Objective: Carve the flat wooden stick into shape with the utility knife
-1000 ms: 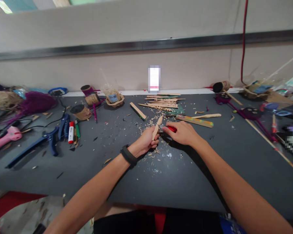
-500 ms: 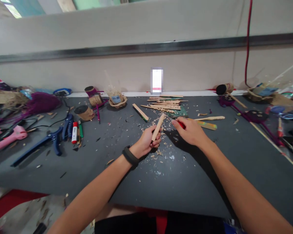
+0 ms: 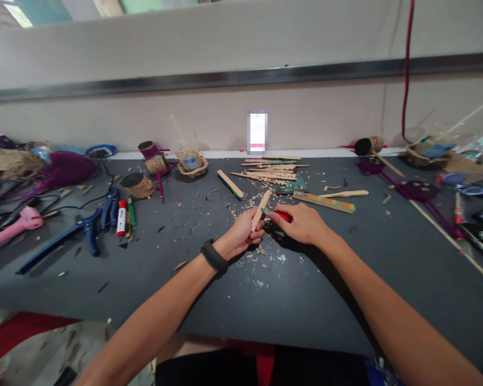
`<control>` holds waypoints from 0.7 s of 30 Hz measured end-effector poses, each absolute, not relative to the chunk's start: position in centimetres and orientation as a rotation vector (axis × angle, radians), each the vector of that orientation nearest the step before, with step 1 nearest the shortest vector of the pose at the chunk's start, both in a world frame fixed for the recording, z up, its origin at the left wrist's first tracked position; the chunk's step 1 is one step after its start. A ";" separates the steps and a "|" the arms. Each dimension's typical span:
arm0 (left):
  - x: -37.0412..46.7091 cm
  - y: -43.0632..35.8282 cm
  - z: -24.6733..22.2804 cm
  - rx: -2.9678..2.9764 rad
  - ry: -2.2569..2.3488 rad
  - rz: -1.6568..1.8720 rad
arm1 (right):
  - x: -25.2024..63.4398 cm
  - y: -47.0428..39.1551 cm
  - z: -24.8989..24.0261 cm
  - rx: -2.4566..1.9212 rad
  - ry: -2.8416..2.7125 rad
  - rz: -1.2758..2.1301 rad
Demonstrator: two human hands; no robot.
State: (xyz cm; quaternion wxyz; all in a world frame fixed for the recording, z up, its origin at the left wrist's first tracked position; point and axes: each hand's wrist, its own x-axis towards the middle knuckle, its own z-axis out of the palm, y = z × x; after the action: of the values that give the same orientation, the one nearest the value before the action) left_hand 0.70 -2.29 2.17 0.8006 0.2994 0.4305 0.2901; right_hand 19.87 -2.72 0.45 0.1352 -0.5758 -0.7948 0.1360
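Observation:
My left hand (image 3: 244, 231), with a black band on its wrist, is closed around the lower part of a flat wooden stick (image 3: 262, 208) that slants up and away from me. In my right hand (image 3: 301, 222) is a red-handled knife (image 3: 283, 215), its short blade at the stick's right edge. Whether the blade bites into the wood I cannot tell. Pale wood shavings (image 3: 261, 257) lie scattered on the dark table below and beyond both hands. Past them rests a pile of thin carved sticks (image 3: 271, 174).
A patterned ruler-like strip (image 3: 326, 202) lies beyond my right hand. On the left are blue clamp-like tools (image 3: 92, 230), a red-and-white marker (image 3: 121, 219) and a pink glue gun (image 3: 22, 225). A phone with a lit screen (image 3: 257, 131) leans on the wall.
My right hand has moved left and toward me, bringing the knife from beyond the stick's right side to its edge. The left hand and the stick stay nearly in place.

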 end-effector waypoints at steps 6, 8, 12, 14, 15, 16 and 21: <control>0.9 -3.4 2.9 0.650 0.936 0.569 | 22.4 -1.1 -0.7 -1.740 -2.193 0.300; 1.0 -3.8 3.1 0.657 0.885 0.516 | 24.1 -0.5 -0.9 -1.826 -2.068 0.259; 0.7 -3.5 3.1 0.658 0.862 0.569 | 25.5 -0.2 -0.7 -1.782 -1.873 0.309; 0.5 -2.9 2.8 0.633 0.867 0.613 | 24.8 -0.5 -0.4 -1.694 -1.858 0.340; 0.3 -2.6 2.6 0.619 0.857 0.621 | 24.1 -0.7 -0.3 -1.639 -1.881 0.363; 0.2 -2.4 2.4 0.606 0.843 0.624 | 23.4 -1.0 -0.2 -1.582 -1.916 0.391; 0.0 -2.0 2.0 0.599 0.810 0.635 | 20.4 -2.3 -0.1 -1.482 -2.112 0.531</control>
State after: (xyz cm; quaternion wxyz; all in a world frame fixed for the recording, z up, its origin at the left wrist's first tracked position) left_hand 0.02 -2.03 2.00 0.8278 0.2823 0.3815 0.2992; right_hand 20.44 -2.30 -0.07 0.2510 -0.5445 -0.7761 0.1952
